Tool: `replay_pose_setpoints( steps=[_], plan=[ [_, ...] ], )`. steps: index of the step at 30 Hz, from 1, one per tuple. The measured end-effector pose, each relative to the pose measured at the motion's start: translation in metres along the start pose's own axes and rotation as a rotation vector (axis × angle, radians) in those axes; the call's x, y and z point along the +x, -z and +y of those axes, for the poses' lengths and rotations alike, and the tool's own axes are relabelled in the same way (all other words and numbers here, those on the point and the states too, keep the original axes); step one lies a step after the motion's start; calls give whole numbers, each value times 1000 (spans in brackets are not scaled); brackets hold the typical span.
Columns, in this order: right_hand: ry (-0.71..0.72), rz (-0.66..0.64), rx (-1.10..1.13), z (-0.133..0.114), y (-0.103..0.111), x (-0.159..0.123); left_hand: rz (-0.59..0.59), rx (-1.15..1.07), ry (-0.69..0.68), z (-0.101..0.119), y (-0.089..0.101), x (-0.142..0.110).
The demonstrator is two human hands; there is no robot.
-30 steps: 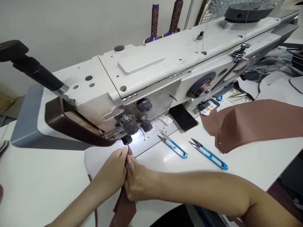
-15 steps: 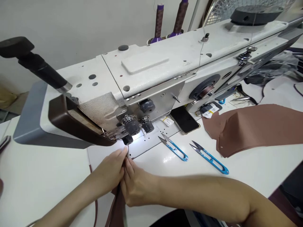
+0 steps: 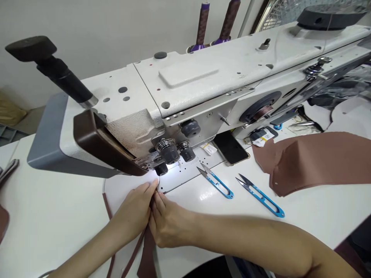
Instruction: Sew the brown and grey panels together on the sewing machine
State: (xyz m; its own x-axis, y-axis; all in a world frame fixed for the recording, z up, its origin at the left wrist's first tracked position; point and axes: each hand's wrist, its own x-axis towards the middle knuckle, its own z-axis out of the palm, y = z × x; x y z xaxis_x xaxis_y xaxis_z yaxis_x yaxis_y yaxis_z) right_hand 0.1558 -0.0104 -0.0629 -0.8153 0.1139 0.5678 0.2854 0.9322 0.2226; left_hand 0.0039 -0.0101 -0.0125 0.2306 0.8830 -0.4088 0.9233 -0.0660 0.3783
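Observation:
My left hand [image 3: 136, 207] is closed, its fingertips pinching the edge of a brown leather-like piece [image 3: 148, 255] just in front of the sewing machine's lit needle area. My right hand [image 3: 171, 223] is closed beside it, thumb and fingers gripping the same edge, knuckles outward. The brown piece hangs down toward me below both hands; its pinched part is mostly hidden by the fingers. A white panel with a brown bound edge [image 3: 108, 206] lies under and left of my left hand. The white sewing machine [image 3: 199, 90] stands over the work, its needle hidden behind black knobs.
Two blue thread snips [image 3: 218, 184] [image 3: 262, 199] lie to the right of my hands. Behind them is a black phone [image 3: 232, 148]. Further right lies a large brown piece [image 3: 324, 160]. Brown thread cones [image 3: 203, 25] stand behind the machine; another brown piece [image 3: 3, 222] is at the left edge.
The white panel's brown edge has swung out to the left, and more of the brown piece shows below my hands. Both hands keep their pinch. The view has shifted slightly.

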Motion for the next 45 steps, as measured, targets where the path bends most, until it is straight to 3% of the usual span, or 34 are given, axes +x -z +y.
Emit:
replay_pose_setpoints(
  steps=[11, 17, 32, 37, 45],
  plan=[
    [-49, -94, 83, 16, -4, -1, 58, 315, 10, -9, 6, 9],
    [-47, -139, 83, 27, -4, -3, 56, 373, 52, 0, 8, 15],
    [21, -90, 133, 62, -3, -1, -90, 402, 59, 25, 24, 27],
    [15, -102, 71, 60, -4, 1, -72, 351, 100, 25, 24, 28],
    [-2, -146, 22, 35, -4, 0, 22, 351, 93, 23, 20, 25]
  ],
)
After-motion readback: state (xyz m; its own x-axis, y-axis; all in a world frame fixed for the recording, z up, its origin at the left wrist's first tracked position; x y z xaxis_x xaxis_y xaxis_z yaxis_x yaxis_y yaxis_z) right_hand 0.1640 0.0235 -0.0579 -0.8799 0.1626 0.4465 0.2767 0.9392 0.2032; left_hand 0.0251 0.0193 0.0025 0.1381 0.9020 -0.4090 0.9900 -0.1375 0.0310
